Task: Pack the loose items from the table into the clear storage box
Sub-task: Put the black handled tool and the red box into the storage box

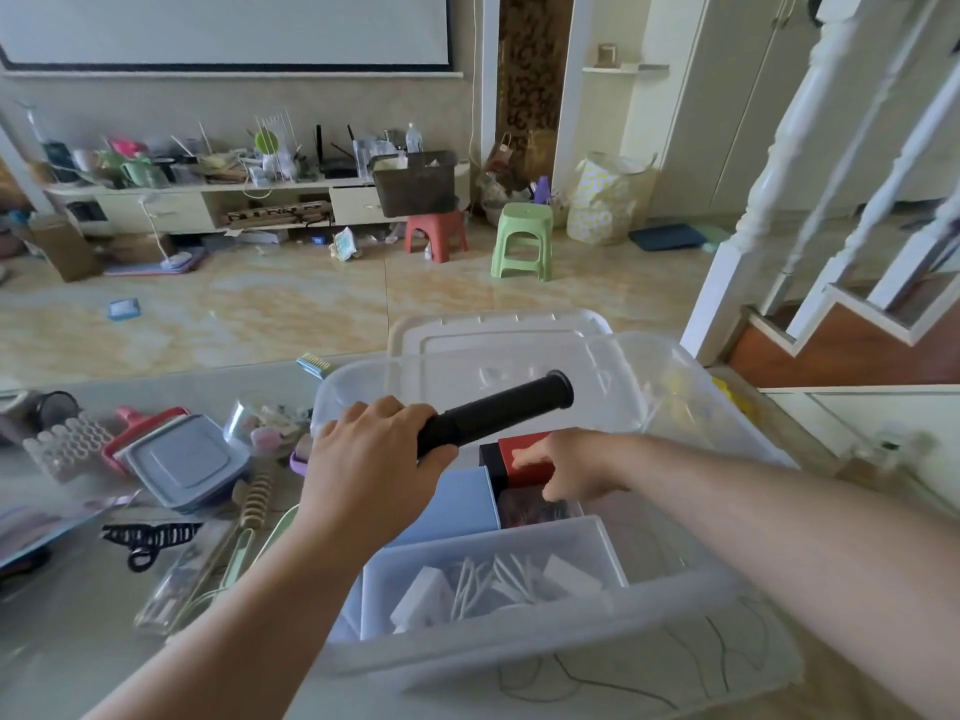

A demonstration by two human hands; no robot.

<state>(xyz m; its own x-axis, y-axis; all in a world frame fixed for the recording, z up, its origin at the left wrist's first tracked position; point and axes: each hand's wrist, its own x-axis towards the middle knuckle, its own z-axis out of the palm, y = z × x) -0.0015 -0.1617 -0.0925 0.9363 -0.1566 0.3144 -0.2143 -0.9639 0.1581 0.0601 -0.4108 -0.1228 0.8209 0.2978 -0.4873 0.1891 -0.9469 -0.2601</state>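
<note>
From the head camera, the left hand [371, 459] is wrapped tight around the near end of a black cylinder [501, 413], which slants up and away over the open clear storage box [737, 433]. The box sits at the right side of the desk [62, 646], its near wall close to the desk's front edge. The right hand [566, 467] reaches down into the box, fingers loosely spread with the fingertips touching a red box [524, 457]; it grips nothing that can be seen. Beside the red box, toward the left wall, stands a pale blue box [457, 504], and a dark packet [540, 511] lies just in front of the red one. Nearer the front wall a smaller translucent tray [571, 537] holds white cables and white blocks. The box's lid [498, 330] leans behind its far wall.

Loose items lie on the left part of the desk: a grey-blue lidded container [182, 459] atop a red one, a black hair claw [148, 537] in front of it, a white wavy tray [67, 444] toward the left edge, and a pale green comb [244, 553] near the box's left wall.
</note>
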